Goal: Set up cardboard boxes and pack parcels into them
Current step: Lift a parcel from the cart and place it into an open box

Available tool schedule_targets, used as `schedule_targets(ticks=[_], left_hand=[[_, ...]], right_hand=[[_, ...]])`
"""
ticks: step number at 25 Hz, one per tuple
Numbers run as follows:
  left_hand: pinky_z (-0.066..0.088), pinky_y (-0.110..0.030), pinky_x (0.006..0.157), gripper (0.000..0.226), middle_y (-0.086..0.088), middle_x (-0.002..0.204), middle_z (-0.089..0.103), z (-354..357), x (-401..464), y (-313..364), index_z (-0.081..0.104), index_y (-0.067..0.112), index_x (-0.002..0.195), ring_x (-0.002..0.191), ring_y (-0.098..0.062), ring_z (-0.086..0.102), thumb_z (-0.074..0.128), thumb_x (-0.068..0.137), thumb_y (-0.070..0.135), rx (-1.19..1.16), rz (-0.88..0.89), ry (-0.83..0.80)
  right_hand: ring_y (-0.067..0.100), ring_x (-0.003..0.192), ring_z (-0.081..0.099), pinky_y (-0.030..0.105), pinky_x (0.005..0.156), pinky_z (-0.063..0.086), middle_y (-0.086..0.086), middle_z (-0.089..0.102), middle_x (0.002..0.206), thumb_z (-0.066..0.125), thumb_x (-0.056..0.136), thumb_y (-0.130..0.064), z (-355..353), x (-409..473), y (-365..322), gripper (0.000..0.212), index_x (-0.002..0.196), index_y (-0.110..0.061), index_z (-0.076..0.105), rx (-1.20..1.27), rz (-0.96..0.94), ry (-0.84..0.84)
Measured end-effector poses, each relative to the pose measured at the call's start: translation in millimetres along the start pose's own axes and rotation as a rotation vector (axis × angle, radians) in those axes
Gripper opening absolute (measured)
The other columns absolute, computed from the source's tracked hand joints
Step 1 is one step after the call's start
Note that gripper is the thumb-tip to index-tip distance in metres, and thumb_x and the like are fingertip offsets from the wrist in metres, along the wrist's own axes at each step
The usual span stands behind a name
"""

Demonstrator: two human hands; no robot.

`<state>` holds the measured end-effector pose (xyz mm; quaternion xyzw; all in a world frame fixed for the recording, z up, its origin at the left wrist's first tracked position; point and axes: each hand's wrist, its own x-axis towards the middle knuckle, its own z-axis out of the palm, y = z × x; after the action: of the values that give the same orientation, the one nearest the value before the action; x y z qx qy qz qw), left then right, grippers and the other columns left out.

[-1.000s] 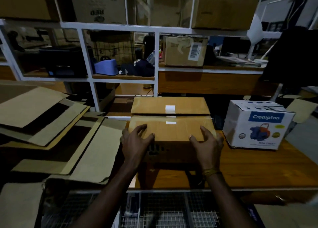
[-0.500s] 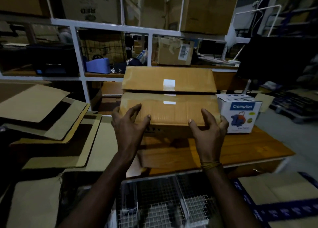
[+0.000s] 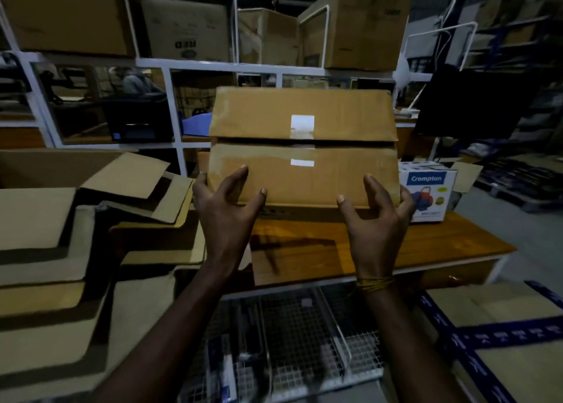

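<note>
Both hands grip one cardboard box [image 3: 303, 146] at its near lower edge. Left hand [image 3: 225, 210] clasps the near left corner, thumb up on the front face and fingers curled round the side. Right hand [image 3: 376, 217] clasps the near right corner in like manner, thumb and forefinger on the front face, remaining fingers wrapped round the right side. A yellow thread band [image 3: 374, 284] circles the right wrist. The box is held clear above the wooden table [image 3: 426, 250], its shadow falling on the tabletop beneath. Its two flaps are shut and joined by clear tape with a white label [image 3: 302, 124] across the seam.

Below the table's near edge stands a wire-mesh rack [image 3: 304, 341]. Flattened cardboard sheets [image 3: 61, 235] lie stacked to the left. On the table, just right of the held box, sits a white Crompton carton [image 3: 429, 189]. Beyond stands a white metal shelving frame [image 3: 170, 104], large brown cartons [image 3: 359, 28] along its top tier. Lighting is dim; shelf contents are indistinct.
</note>
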<state>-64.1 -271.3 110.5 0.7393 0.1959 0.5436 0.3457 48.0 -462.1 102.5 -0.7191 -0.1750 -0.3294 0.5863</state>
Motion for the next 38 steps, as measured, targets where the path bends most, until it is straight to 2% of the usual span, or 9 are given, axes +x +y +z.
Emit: schedule_targets(ticks=[10, 16, 21, 23, 27, 28, 31, 35, 38], left_hand=[[0.043, -0.045, 0.111, 0.05, -0.009, 0.15, 0.03, -149, 46, -14, 0.066, 0.034, 0.127, 0.141, -0.027, 0.032, 0.08, 0.08, 0.043, -0.005, 0.108, 0.106], [0.049, -0.049, 0.104, 0.052, -0.002, 0.154, 0.026, -275, 103, -65, 0.063, 0.036, 0.131, 0.144, -0.021, 0.028, 0.076, 0.082, 0.048, 0.013, 0.198, 0.223], [0.047, -0.047, 0.107, 0.054, -0.006, 0.155, 0.024, -380, 157, -116, 0.061, 0.033, 0.133, 0.145, -0.022, 0.026, 0.077, 0.083, 0.044, 0.079, 0.194, 0.276], [0.043, -0.044, 0.111, 0.055, -0.009, 0.154, 0.026, -411, 174, -131, 0.061, 0.032, 0.134, 0.144, -0.023, 0.027, 0.076, 0.083, 0.045, 0.122, 0.18, 0.287], [0.043, -0.042, 0.111, 0.054, -0.011, 0.15, 0.033, -459, 205, -163, 0.063, 0.035, 0.13, 0.141, -0.026, 0.033, 0.077, 0.08, 0.048, 0.168, 0.153, 0.291], [0.044, -0.042, 0.111, 0.053, -0.011, 0.149, 0.034, -467, 212, -169, 0.063, 0.036, 0.129, 0.14, -0.027, 0.035, 0.077, 0.079, 0.049, 0.175, 0.139, 0.281], [0.041, -0.035, 0.111, 0.052, -0.014, 0.151, 0.034, -484, 228, -185, 0.064, 0.033, 0.129, 0.14, -0.03, 0.036, 0.079, 0.08, 0.043, 0.225, 0.063, 0.249], [0.047, -0.042, 0.105, 0.054, -0.013, 0.146, 0.038, -494, 251, -208, 0.064, 0.034, 0.129, 0.135, -0.032, 0.04, 0.08, 0.078, 0.046, 0.296, 0.01, 0.205], [0.056, -0.041, 0.089, 0.061, -0.008, 0.138, 0.047, -492, 273, -228, 0.062, 0.043, 0.128, 0.124, -0.027, 0.051, 0.073, 0.073, 0.068, 0.383, -0.055, 0.145]], right_hand=[[0.027, 0.138, 0.037, 0.044, 0.104, 0.049, 0.009, 0.031, 0.149, 0.074, 0.079, -0.046, 57, -66, -120, 0.054, 0.13, -0.036, 0.06, 0.193, -0.094, 0.032], [0.024, 0.14, 0.037, 0.033, 0.106, 0.048, 0.013, 0.031, 0.15, 0.076, 0.081, -0.041, 146, -122, -221, 0.054, 0.131, -0.026, 0.062, 0.319, -0.165, 0.038], [0.022, 0.141, 0.035, 0.041, 0.105, 0.049, 0.011, 0.031, 0.15, 0.078, 0.08, -0.038, 231, -171, -302, 0.054, 0.131, -0.029, 0.062, 0.383, -0.184, 0.0], [0.022, 0.141, 0.034, 0.034, 0.107, 0.047, 0.011, 0.031, 0.149, 0.079, 0.081, -0.037, 258, -185, -326, 0.054, 0.131, -0.029, 0.062, 0.377, -0.179, -0.025], [0.024, 0.141, 0.033, 0.004, 0.099, 0.033, 0.011, 0.03, 0.151, 0.079, 0.081, -0.034, 301, -207, -365, 0.053, 0.131, -0.03, 0.062, 0.319, -0.137, -0.125], [0.025, 0.141, 0.033, 0.008, 0.1, 0.036, 0.011, 0.03, 0.152, 0.079, 0.081, -0.033, 309, -210, -371, 0.053, 0.131, -0.029, 0.062, 0.303, -0.133, -0.148], [0.026, 0.139, 0.036, 0.036, 0.104, 0.049, 0.01, 0.029, 0.151, 0.078, 0.082, -0.034, 332, -217, -383, 0.052, 0.131, -0.029, 0.062, 0.29, -0.115, -0.224], [0.026, 0.134, 0.04, 0.033, 0.101, 0.048, 0.01, 0.03, 0.149, 0.076, 0.083, -0.039, 359, -215, -385, 0.05, 0.13, -0.033, 0.062, 0.227, -0.105, -0.329], [0.027, 0.128, 0.043, 0.038, 0.09, 0.051, 0.009, 0.036, 0.144, 0.071, 0.083, -0.05, 375, -204, -384, 0.048, 0.129, -0.04, 0.06, 0.042, -0.105, -0.332]])
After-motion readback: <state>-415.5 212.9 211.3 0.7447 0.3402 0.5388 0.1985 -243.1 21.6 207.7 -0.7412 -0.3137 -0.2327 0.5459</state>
